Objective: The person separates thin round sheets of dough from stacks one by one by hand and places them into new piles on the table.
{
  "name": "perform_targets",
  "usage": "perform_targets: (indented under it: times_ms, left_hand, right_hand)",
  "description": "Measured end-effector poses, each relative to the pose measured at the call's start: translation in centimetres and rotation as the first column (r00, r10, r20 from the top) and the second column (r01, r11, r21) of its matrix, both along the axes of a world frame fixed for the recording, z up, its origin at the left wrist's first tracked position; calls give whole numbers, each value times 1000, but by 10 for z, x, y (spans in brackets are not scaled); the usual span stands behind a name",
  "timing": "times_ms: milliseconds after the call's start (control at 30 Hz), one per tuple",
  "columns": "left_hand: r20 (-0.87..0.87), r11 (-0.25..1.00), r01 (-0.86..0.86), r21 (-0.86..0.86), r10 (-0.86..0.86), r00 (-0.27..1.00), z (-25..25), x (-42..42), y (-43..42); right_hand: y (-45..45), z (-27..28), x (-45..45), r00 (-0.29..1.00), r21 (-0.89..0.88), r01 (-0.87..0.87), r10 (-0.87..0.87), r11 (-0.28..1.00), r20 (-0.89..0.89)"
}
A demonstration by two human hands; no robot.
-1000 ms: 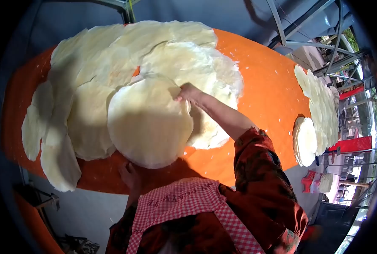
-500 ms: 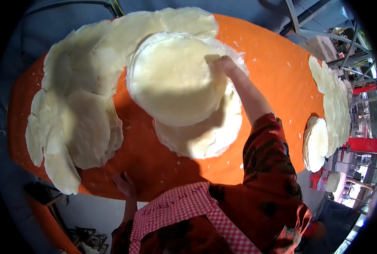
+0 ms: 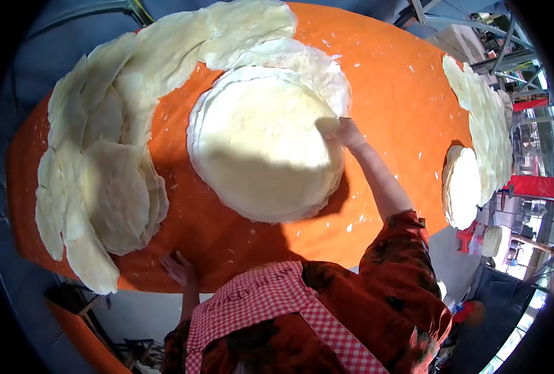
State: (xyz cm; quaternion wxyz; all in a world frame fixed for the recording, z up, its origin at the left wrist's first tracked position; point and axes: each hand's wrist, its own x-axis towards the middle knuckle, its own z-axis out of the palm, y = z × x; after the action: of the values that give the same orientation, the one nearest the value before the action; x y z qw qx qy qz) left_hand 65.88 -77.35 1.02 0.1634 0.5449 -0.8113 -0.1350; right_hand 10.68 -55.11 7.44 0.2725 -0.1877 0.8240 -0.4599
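Observation:
A large stack of thin, round, pale flatbreads (image 3: 264,143) lies near the middle of the orange table. My right hand (image 3: 346,132) grips its right edge, with the thumb on top and the other fingers hidden at the rim. Behind it, a loose flatbread layer (image 3: 317,65) peeks out from the stack's far right side. My left hand (image 3: 180,269) rests at the table's near edge, fingers spread and holding nothing. Just to its left is a smaller pile of flatbreads (image 3: 116,193).
Overlapping flatbreads (image 3: 165,56) run along the far and left sides of the orange table (image 3: 395,106). At the right end sit another pile (image 3: 462,187) and more overlapping sheets (image 3: 490,131). A red stool (image 3: 467,239) stands on the floor beyond.
My right hand has come nearer my body with the stack's edge. The upper stack now covers the lower pile that showed in front of it. My left hand stays at the edge.

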Motion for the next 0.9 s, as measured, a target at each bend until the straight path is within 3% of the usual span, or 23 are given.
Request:
perform_targets:
  times_ms: [67,167,200,267,300,333,433,467,567,600,700,767,833,900]
  left_hand:
    - [23,1000,10,-27,-9,1000,-4,2,-1]
    - [123,984,37,-175,-16,992,-19,8,-2]
    - [73,990,9,-143,1,997,-22,8,-2]
    - [-20,997,-44,-68,43,999,-7,-2,4]
    - [-13,997,-50,-53,49,999,-6,-2,5]
    - [-3,998,-55,-37,55,999,-7,0,5]
    - [17,998,-60,18,59,998,4,-9,6]
    - [26,998,-60,36,59,998,7,-10,6]
    - [102,990,18,-138,-4,995,-3,-4,3]
    - [96,991,5,-132,8,995,-7,-4,2]
    - [73,996,-28,-80,34,997,-11,-3,4]
    - [49,999,-29,-17,29,998,-2,-5,3]
    - [97,1000,-19,-18,21,995,-8,4,1]
    - [97,1000,-26,-16,27,995,-10,8,0]
  right_hand:
    - [-6,-5,0,908,117,20,31,993,-417]
    - [-20,18,-6,975,473,90,20,877,-222]
    - [-24,22,-8,980,464,119,-28,878,-198]
    - [-23,10,-28,976,198,-6,-37,980,213]
    - [-21,3,-38,913,46,-28,7,999,408]
    - [-28,12,-40,910,19,-82,67,996,410]
    - [-63,83,-39,989,74,-108,99,991,110]
    - [-68,94,-54,994,54,-67,62,996,91]
    - [-65,98,-116,996,-51,-31,35,998,87]
    - [-60,97,-130,970,-123,-21,50,992,236]
    - [-34,27,-166,986,-53,28,-19,998,168]
    - [-10,-31,-178,994,-127,-14,28,992,110]
    - [-21,3,-140,983,-33,170,-167,985,75]
    - [-18,-14,-145,940,84,340,-341,937,0]
